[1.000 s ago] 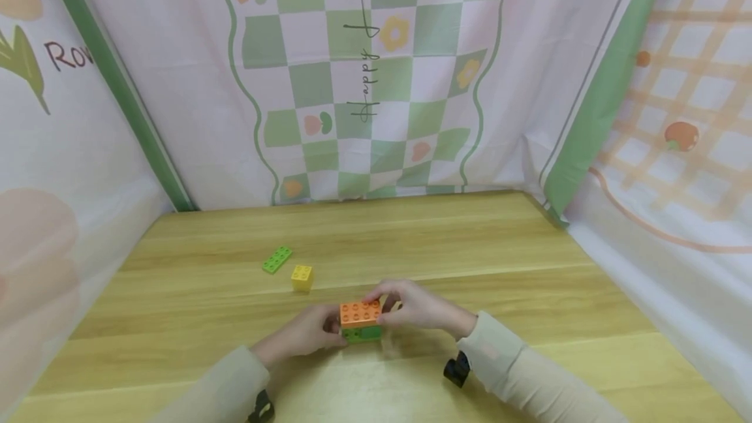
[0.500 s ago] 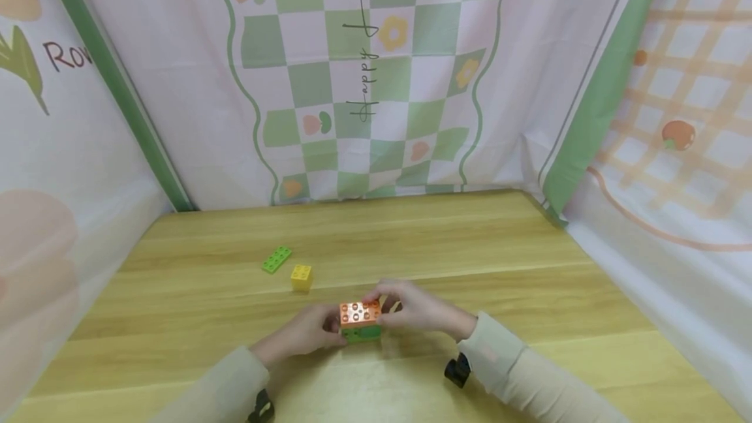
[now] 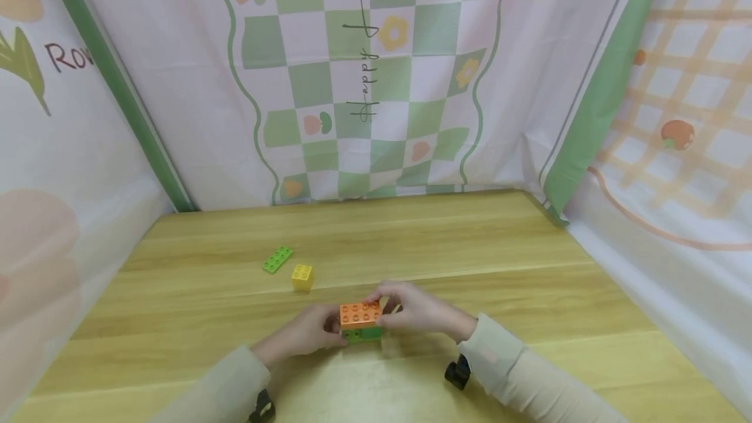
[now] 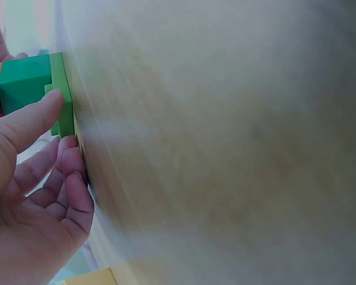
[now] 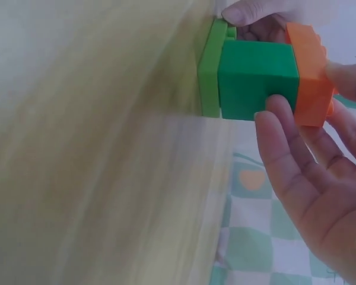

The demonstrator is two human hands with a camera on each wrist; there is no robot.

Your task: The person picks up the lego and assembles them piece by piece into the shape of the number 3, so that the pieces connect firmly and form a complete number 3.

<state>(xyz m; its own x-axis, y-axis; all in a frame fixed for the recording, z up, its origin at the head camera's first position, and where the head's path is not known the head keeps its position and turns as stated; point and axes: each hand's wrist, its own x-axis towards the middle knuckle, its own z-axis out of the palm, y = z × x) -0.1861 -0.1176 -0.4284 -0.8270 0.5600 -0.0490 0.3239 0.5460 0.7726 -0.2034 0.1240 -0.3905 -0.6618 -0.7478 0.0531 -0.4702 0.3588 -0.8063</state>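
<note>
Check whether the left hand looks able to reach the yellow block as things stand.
Probably yes: the yellow block stands just beyond the left hand, and nothing shows between them in the head view. That hand would likely need to release the light-green base plate first.

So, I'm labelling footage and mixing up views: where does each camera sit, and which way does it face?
Head: on the head, facing forward and down at the table; left hand, right hand and both sleeves show.
Left wrist: on that wrist, looking at the stacked blocks; left hand large, right hand partly at top left.
Right wrist: on that wrist, looking at them; right hand large, left hand partly at top.
Both wrist views share the dark green block and light green base.
</note>
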